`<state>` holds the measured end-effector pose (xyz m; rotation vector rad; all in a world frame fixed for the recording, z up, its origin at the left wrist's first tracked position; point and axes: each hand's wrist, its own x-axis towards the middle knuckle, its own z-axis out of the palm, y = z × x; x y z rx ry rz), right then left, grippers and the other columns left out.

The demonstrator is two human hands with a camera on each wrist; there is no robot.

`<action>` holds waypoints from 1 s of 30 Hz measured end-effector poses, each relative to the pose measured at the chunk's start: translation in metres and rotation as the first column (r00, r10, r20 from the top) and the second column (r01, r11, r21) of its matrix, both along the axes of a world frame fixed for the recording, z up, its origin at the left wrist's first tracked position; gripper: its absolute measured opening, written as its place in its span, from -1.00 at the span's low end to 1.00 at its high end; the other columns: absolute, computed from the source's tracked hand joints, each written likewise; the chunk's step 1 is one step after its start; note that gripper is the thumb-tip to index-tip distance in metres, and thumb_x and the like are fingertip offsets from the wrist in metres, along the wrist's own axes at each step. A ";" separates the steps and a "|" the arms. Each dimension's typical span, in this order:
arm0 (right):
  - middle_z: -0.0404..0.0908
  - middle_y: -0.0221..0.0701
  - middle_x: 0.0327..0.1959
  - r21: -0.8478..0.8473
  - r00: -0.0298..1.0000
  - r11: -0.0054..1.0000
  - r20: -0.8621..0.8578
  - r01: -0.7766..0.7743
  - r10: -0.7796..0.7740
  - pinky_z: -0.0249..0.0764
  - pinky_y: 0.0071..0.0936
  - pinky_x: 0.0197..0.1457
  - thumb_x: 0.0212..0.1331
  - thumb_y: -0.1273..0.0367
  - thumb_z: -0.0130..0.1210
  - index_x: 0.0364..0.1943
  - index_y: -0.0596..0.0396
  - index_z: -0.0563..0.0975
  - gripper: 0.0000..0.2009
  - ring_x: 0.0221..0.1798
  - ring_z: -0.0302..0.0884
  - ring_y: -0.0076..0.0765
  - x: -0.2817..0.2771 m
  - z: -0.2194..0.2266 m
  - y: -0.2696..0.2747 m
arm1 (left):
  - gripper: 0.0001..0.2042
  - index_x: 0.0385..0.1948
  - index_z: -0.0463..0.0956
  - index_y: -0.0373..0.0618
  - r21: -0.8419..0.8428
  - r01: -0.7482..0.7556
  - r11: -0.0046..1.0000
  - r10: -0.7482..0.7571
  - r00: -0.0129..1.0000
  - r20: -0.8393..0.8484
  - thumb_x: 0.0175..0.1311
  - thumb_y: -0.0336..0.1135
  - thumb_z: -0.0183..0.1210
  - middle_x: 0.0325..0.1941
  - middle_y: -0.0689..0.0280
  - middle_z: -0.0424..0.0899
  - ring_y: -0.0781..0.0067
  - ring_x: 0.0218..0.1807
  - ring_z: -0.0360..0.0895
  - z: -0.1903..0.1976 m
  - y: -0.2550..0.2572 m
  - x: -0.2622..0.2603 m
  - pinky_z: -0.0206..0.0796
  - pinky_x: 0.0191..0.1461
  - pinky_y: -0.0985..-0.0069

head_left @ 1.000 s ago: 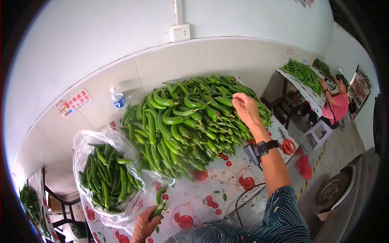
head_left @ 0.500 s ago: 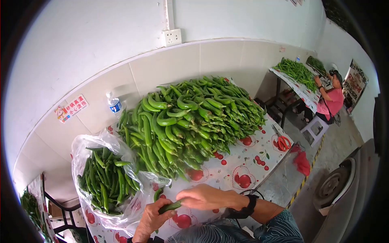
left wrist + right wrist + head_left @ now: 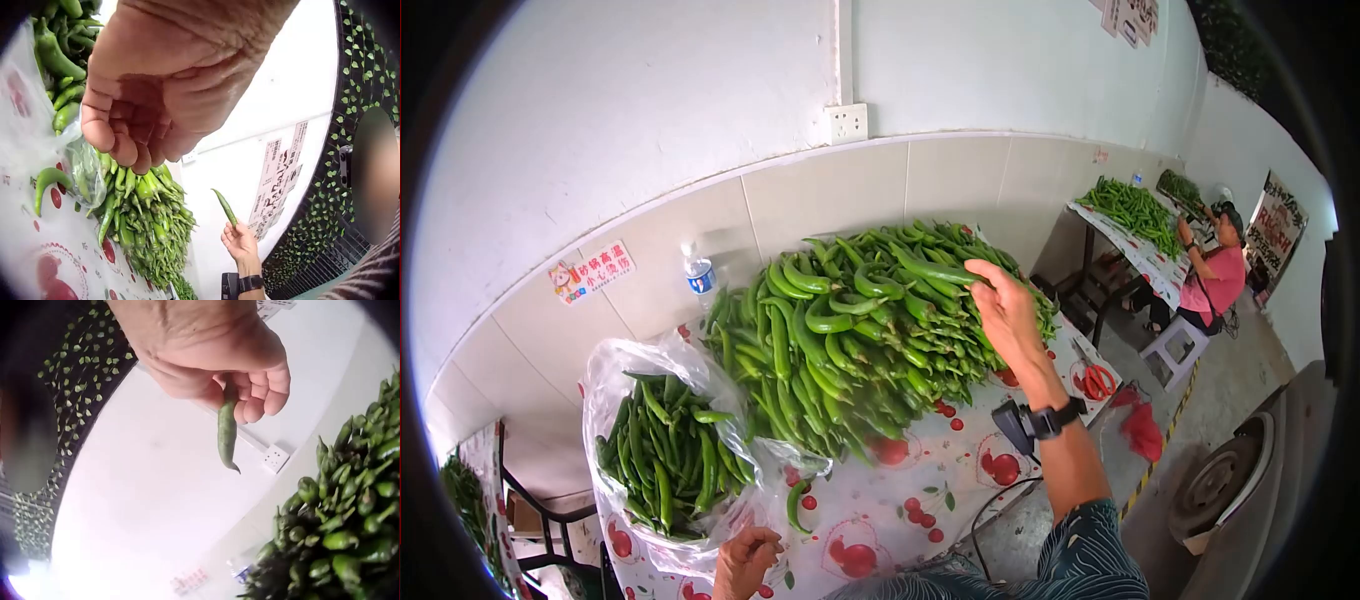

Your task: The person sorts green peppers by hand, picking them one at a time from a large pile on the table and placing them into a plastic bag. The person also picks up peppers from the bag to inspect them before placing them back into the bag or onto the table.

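Observation:
A long green pepper [image 3: 933, 267] is pinched by its end in my right hand [image 3: 1008, 315], above the right part of the large pepper pile [image 3: 840, 350]. The right wrist view shows the pepper [image 3: 227, 437] pointing away from the thumb and fingers of the hand [image 3: 219, 356]. My left hand [image 3: 747, 562] is low, just right of a clear plastic bag [image 3: 615, 375] of peppers [image 3: 665, 455]. In the left wrist view its fingers [image 3: 124, 150] are loosely curled and hold nothing. One curved pepper [image 3: 798, 507] lies on the tablecloth between bag and pile.
A water bottle [image 3: 699, 272] stands by the wall behind the pile. Red-handled scissors [image 3: 1098, 381] lie near the table's right edge. A black cable [image 3: 985, 510] runs beside my right arm. Farther right, a person in pink [image 3: 1222, 275] sits at another table with peppers [image 3: 1130, 213].
One second ago my left hand held a pepper. Both hands then met around it at the table's front, and now my right hand holds a pepper over the pile while the left is empty.

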<state>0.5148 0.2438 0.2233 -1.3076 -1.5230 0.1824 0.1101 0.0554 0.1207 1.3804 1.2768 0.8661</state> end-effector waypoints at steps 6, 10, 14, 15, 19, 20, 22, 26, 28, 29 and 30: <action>0.57 -0.12 -0.40 0.053 0.907 0.984 0.383 0.168 -0.175 0.39 -0.13 -0.18 0.13 0.42 0.01 -0.13 0.04 0.55 -0.78 -0.29 0.50 0.03 0.004 -0.013 0.053 | -0.81 -0.16 0.52 -0.21 0.003 -0.007 1.000 0.007 0.997 -0.073 0.24 -0.38 0.05 -0.37 0.32 0.60 0.58 -0.41 0.48 -0.017 -0.004 -0.005 0.37 -0.31 0.61; 0.57 -0.12 -0.44 -0.023 0.943 1.000 0.333 0.019 -0.010 0.41 -0.14 -0.15 0.10 0.41 0.01 -0.27 0.10 0.60 -0.82 -0.24 0.49 0.05 0.006 -0.016 0.066 | -0.82 -0.17 0.52 -0.20 -0.013 0.027 1.000 -0.028 0.995 -0.100 0.23 -0.41 0.05 -0.34 0.30 0.61 0.55 -0.39 0.49 -0.013 -0.003 -0.003 0.38 -0.29 0.59; 0.59 -0.17 -0.39 0.041 0.901 0.999 0.432 0.018 -0.034 0.38 -0.17 -0.03 0.08 0.39 0.05 -0.31 0.14 0.60 -0.84 -0.14 0.47 0.02 0.013 -0.027 0.074 | -0.83 -0.17 0.52 -0.19 -0.055 0.026 0.998 -0.034 0.989 -0.146 0.24 -0.41 0.06 -0.30 0.26 0.62 0.50 -0.37 0.53 -0.004 0.001 0.007 0.41 -0.29 0.57; 0.59 -0.20 -0.37 0.044 0.875 0.999 0.482 0.020 -0.039 0.37 -0.18 0.00 0.07 0.39 0.06 -0.33 0.14 0.60 -0.84 -0.10 0.45 0.00 0.017 -0.030 0.078 | -0.82 -0.16 0.51 -0.19 -0.045 0.032 0.998 -0.038 0.990 -0.135 0.24 -0.41 0.06 -0.29 0.25 0.62 0.48 -0.36 0.54 -0.003 0.002 0.009 0.41 -0.29 0.56; 0.59 -0.29 -0.31 0.112 0.815 0.990 0.564 0.085 -0.134 0.32 -0.18 0.09 0.05 0.36 0.10 -0.40 0.13 0.58 -0.87 0.00 0.40 -0.05 0.020 -0.042 0.080 | -0.82 -0.15 0.51 -0.19 -0.015 0.069 0.998 -0.070 0.985 -0.159 0.25 -0.41 0.05 -0.28 0.22 0.62 0.44 -0.35 0.56 0.001 0.008 0.015 0.42 -0.29 0.54; 0.57 -0.30 -0.26 0.112 0.831 0.992 0.546 0.049 -0.103 0.31 -0.13 0.10 0.05 0.33 0.13 -0.42 0.14 0.57 -0.85 0.05 0.36 -0.02 0.022 -0.047 0.081 | -0.82 -0.15 0.51 -0.18 -0.014 0.085 0.996 -0.086 0.980 -0.182 0.25 -0.41 0.05 -0.28 0.21 0.62 0.44 -0.34 0.56 0.003 0.010 0.016 0.41 -0.29 0.54; 0.55 -0.26 -0.22 0.116 0.880 0.993 0.470 0.019 -0.072 0.30 -0.12 0.11 0.05 0.32 0.14 -0.37 0.15 0.56 -0.83 0.04 0.36 0.00 0.018 -0.044 0.074 | -0.81 -0.15 0.50 -0.19 -0.017 0.096 0.995 -0.098 0.974 -0.205 0.25 -0.41 0.04 -0.29 0.22 0.63 0.42 -0.33 0.57 0.009 0.012 0.019 0.41 -0.29 0.53; 0.53 -0.20 -0.15 0.293 0.942 0.955 0.303 0.049 -0.142 0.32 -0.20 0.11 0.07 0.36 0.15 -0.26 0.16 0.50 -0.80 0.03 0.41 -0.07 0.013 -0.038 0.058 | -0.80 -0.13 0.49 -0.20 0.185 0.155 0.970 -0.108 0.965 -0.239 0.24 -0.40 0.03 -0.40 0.27 0.59 0.50 -0.42 0.52 0.005 0.013 0.017 0.34 -0.39 0.57; 0.56 -0.26 -0.18 0.243 0.996 0.970 0.091 -0.003 -0.019 0.40 -0.32 0.00 0.13 0.40 0.10 -0.20 0.14 0.51 -0.82 -0.11 0.50 -0.19 0.008 -0.024 0.029 | -0.84 -0.22 0.51 -0.23 0.089 0.061 0.994 -0.046 0.986 -0.161 0.18 -0.47 0.05 -0.44 0.28 0.62 0.56 -0.41 0.54 -0.009 0.015 0.007 0.37 -0.33 0.61; 0.59 -0.35 -0.26 0.008 0.993 0.999 -0.113 -0.033 0.033 0.43 -0.50 -0.12 0.17 0.41 0.09 -0.18 0.15 0.51 -0.83 -0.24 0.52 -0.39 0.005 -0.019 0.004 | -0.85 -0.26 0.53 -0.25 0.020 0.017 1.000 -0.014 0.992 -0.128 0.15 -0.51 0.07 -0.46 0.28 0.63 0.60 -0.41 0.55 -0.016 0.009 0.001 0.39 -0.29 0.63; 0.59 -0.39 -0.30 -0.013 0.972 0.989 -0.189 -0.145 0.140 0.42 -0.56 -0.17 0.18 0.41 0.08 -0.17 0.16 0.51 -0.83 -0.29 0.50 -0.46 0.009 -0.029 -0.006 | -0.85 -0.26 0.52 -0.25 0.018 0.015 1.000 -0.012 0.989 -0.146 0.15 -0.51 0.06 -0.44 0.28 0.64 0.59 -0.40 0.55 -0.012 0.006 -0.001 0.39 -0.28 0.63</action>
